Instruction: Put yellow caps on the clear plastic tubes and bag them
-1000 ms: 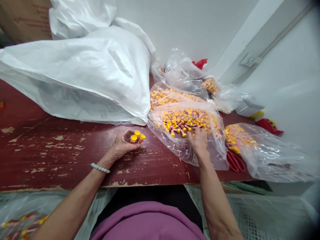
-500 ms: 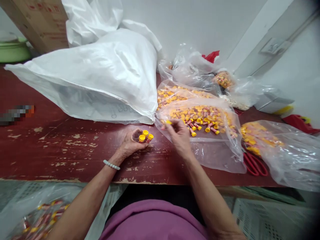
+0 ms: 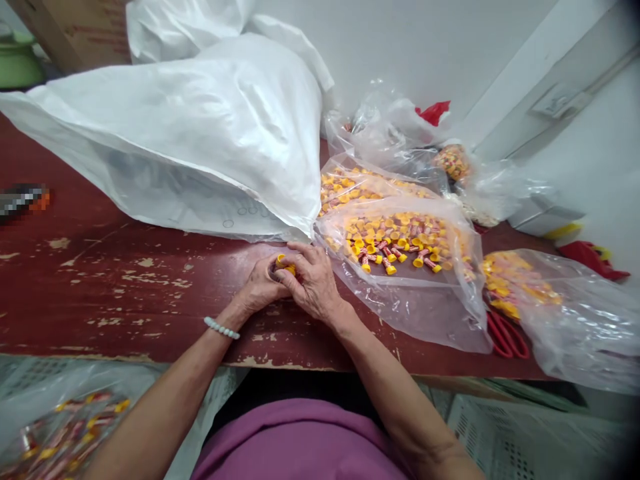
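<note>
My left hand, a pale bead bracelet on its wrist, is wrapped round a few small yellow-capped tubes just above the table. My right hand meets it from the right, fingers curled over the same tubes and its thumb pressed near their yellow ends. Most of the tubes' length is hidden by the fingers. To the right lies an open clear plastic bag with many loose yellow-capped tubes with red patterned bodies in it.
A large white sack fills the back left of the red worn table. Another clear bag and red-handled scissors lie at right. Below the front edge are a bag of filled tubes and a crate.
My right hand has moved left from the open bag of tubes to my left hand and now covers the tubes held there. The view has shifted slightly.
</note>
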